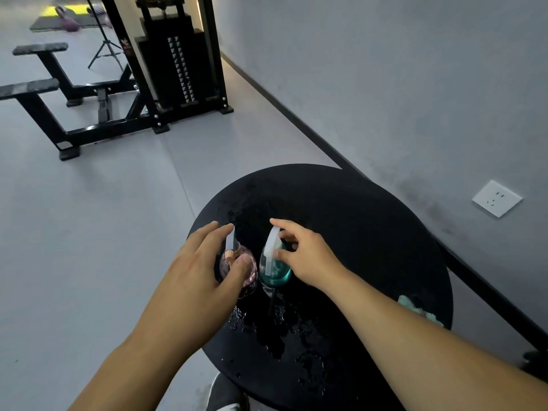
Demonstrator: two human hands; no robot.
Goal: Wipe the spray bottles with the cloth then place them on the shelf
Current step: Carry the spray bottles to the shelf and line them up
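Your left hand (204, 262) grips the pink bottle (238, 266). Your right hand (308, 256) holds the teal bottle (274, 269). Both stand on the wet black surface (355, 232).

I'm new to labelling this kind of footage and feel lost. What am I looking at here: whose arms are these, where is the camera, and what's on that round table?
There is no machine here: these are a person's own two bare arms, filmed by one wide-angle camera worn on their head and looking down. The left hand closes its fingers around the white sprayer top of a small pink clear spray bottle. The right hand does the same on a teal clear spray bottle. Both bottles stand on a round black table, which is wet with water droplets. A crumpled light teal cloth lies near the table's right edge, untouched. Behind stands black gym equipment; no shelf is in view.
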